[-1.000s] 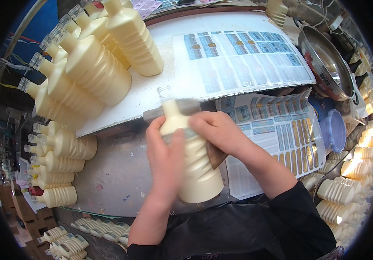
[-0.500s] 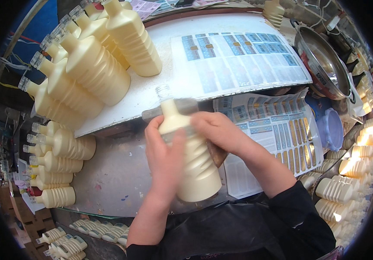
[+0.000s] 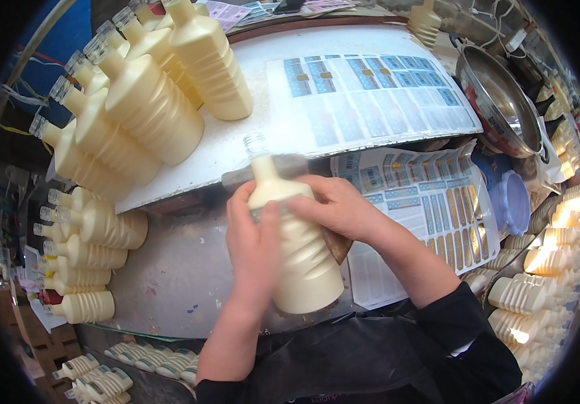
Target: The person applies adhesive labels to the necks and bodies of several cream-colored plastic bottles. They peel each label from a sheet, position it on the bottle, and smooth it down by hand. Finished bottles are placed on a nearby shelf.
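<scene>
A cream plastic bottle [image 3: 308, 279] with a ribbed body and a clear threaded neck lies tilted between my hands, its neck pointing away from me. My left hand [image 3: 253, 232] is closed round its left side, thumb on the front; that hand is partly blurred. From the right, my right hand [image 3: 337, 207] grips the shoulder, with its thumb pressed on a greyish label band [image 3: 278, 209] there. The thumbs are close together on this band. Behind the bottle, a brown wooden piece [image 3: 337, 246] shows below my right hand.
Several similar bottles [image 3: 148, 108] stand at the far left, with more lying below them [image 3: 91, 306]. Label sheets lie on the white board [image 3: 229, 145] and on a lower sheet [image 3: 381, 276]. A metal pan [image 3: 499, 94] and a purple tub [image 3: 512, 202] are at right, near piled bottles [image 3: 519, 296].
My right thumb has slid left across the bottle's front, toward my left thumb. The bottle has stayed almost in place between my hands.
</scene>
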A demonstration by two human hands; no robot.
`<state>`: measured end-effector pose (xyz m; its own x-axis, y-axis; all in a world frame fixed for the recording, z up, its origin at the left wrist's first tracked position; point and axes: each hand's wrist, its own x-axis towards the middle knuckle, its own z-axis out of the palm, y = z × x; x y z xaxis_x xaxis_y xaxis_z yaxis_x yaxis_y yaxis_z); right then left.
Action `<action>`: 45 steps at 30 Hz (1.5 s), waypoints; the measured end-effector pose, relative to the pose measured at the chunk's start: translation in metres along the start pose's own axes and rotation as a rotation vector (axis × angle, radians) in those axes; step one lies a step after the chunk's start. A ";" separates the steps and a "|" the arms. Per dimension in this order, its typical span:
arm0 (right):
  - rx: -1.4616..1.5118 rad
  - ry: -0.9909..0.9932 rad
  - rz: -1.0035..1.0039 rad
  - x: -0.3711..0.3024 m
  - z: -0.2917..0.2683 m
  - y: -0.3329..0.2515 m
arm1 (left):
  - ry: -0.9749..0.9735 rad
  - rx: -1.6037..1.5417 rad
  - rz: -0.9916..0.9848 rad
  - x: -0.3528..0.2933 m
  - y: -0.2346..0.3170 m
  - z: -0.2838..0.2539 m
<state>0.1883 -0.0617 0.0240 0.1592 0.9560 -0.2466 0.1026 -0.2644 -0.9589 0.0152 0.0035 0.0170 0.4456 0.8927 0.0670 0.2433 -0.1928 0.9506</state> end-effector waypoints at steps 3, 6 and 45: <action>0.112 -0.036 -0.047 0.001 -0.001 0.009 | -0.001 0.013 0.014 0.000 0.001 -0.001; 0.195 -0.104 0.036 -0.006 -0.006 -0.006 | 0.010 -0.038 -0.007 -0.001 -0.007 -0.003; -0.139 0.404 -0.438 0.010 0.013 -0.023 | -0.031 0.223 0.007 -0.056 -0.008 -0.005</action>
<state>0.1743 -0.0441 0.0415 0.4301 0.8631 0.2649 0.3652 0.1020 -0.9253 -0.0161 -0.0425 0.0071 0.4733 0.8788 0.0605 0.4229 -0.2869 0.8596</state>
